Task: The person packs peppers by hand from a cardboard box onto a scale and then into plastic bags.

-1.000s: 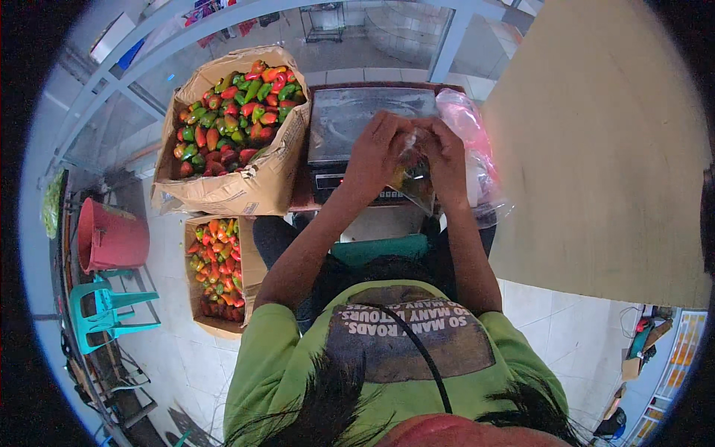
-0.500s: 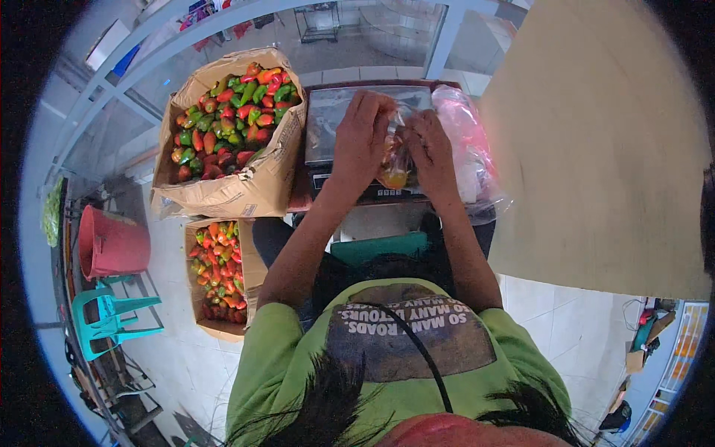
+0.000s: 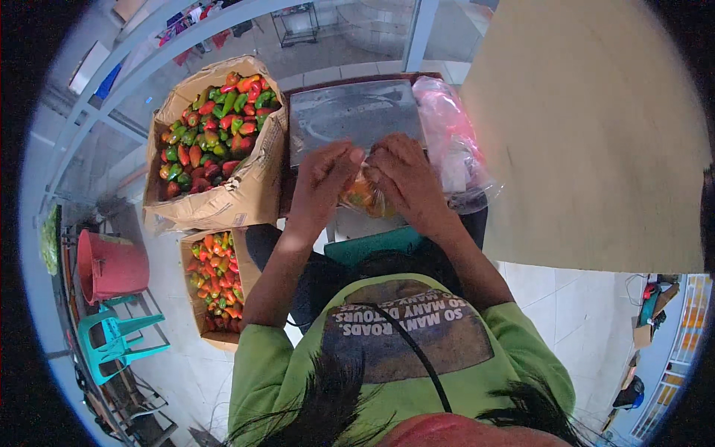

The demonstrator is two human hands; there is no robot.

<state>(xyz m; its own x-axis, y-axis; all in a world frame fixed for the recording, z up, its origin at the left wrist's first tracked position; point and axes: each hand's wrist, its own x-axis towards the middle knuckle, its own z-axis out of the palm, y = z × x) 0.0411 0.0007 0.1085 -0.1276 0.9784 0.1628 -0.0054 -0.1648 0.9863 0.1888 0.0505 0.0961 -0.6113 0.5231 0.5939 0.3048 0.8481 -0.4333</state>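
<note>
Between my hands hangs a clear plastic bag (image 3: 366,195) with orange and reddish peppers in it, just in front of the near edge of a flat metal-topped scale (image 3: 356,115). My left hand (image 3: 328,173) pinches the gathered top of the bag from the left. From the right, my right hand (image 3: 402,170) closes its fingers on the same bunched plastic. The exact fingertip grip is partly hidden by the knuckles. Right of the scale lies a stack of pink and clear plastic bags (image 3: 450,138).
A large cardboard box (image 3: 253,182) of red and green peppers stands left of the scale. A smaller box (image 3: 195,298) of peppers sits below it on the floor. Farther left are a red bin (image 3: 115,261) and a turquoise plastic chair (image 3: 112,339). A tan board (image 3: 596,149) rises at right.
Both hands have drawn the bag of peppers off the scale, nearer to my body. The scale's top is now uncovered. My view has shifted slightly.
</note>
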